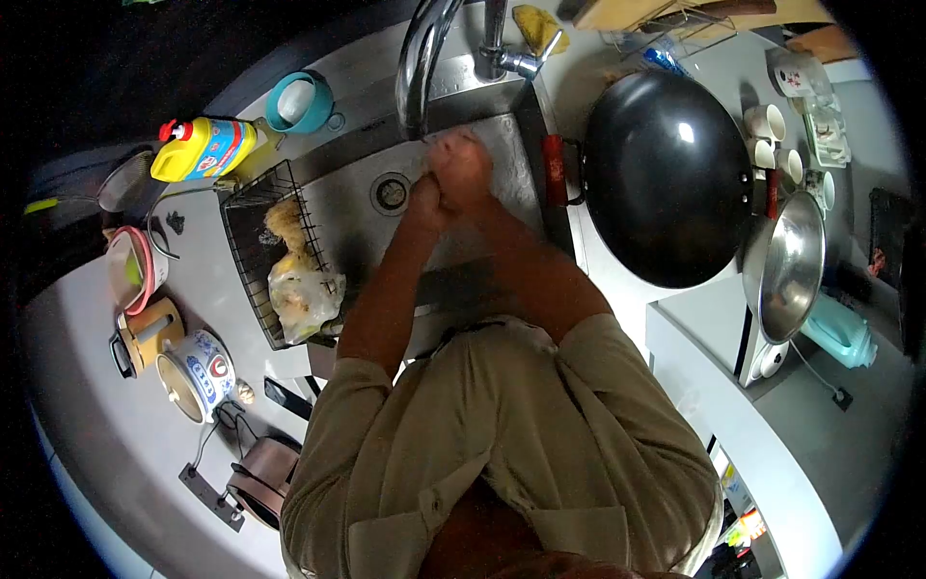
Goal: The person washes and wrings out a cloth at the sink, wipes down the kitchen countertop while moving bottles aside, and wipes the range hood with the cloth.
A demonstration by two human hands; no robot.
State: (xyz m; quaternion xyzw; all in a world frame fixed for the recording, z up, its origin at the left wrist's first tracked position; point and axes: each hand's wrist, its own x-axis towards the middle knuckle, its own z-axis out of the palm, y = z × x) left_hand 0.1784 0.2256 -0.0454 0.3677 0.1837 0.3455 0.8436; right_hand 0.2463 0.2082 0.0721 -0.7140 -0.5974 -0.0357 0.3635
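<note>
My left hand (430, 199) and my right hand (463, 164) are pressed together over the sink (357, 203), just below the spout of the chrome faucet (415, 96). The right hand lies farther forward and partly covers the left. Both are smeared by motion, so their fingers cannot be made out, nor whether anything is between them. Wet sheen shows on the basin to the right of the hands. The round drain (391, 194) lies just left of them. A black wire basket (253, 256) at the sink's left side holds a sponge-like tan clump (285, 224) and a clear plastic bag (307, 301).
A large black wok (666, 179) stands right of the sink, with a steel bowl (793, 265) and several cups (764, 123) beyond. Left are a yellow detergent bottle (207, 148), a teal bowl (313, 99) and a patterned pot (198, 372). A yellow cloth (540, 29) lies behind the faucet.
</note>
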